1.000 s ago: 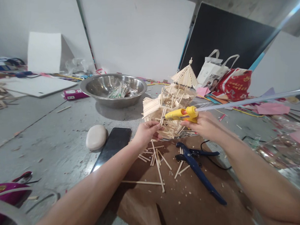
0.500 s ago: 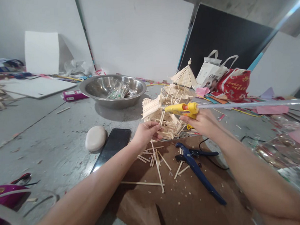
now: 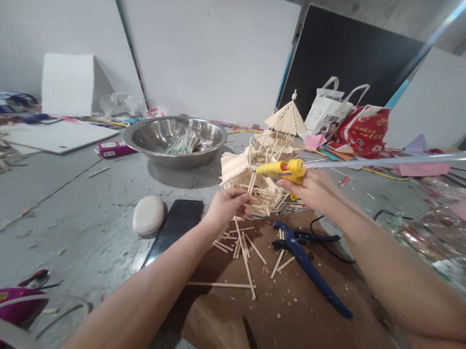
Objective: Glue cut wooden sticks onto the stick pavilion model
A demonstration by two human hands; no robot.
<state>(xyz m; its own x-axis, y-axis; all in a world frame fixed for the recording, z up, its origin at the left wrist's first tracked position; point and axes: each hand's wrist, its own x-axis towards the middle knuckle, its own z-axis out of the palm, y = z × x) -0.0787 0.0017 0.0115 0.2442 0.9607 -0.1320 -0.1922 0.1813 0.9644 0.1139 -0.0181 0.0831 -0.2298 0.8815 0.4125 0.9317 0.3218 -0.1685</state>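
A model pavilion built of thin wooden sticks (image 3: 269, 157) stands on the grey table. My left hand (image 3: 226, 205) pinches a short stick against its lower front. My right hand (image 3: 314, 190) grips a yellow glue gun (image 3: 281, 169), its nozzle pointing left into the model. A long clear glue stick (image 3: 390, 160) juts out of the gun's back toward the right edge. Loose sticks (image 3: 242, 246) lie on brown paper (image 3: 285, 306) under my hands.
Blue cutting pliers (image 3: 306, 259) lie on the brown paper. A black phone (image 3: 175, 226) and a white oval stone (image 3: 149, 214) sit to the left. A steel bowl (image 3: 175, 141) stands behind. Bags (image 3: 350, 120) and coloured paper crowd the right side. A purple tool (image 3: 14, 302) is at the lower left.
The glue gun has risen slightly and levelled, its nozzle staying at the model. My left hand has stayed pinched at the same spot.
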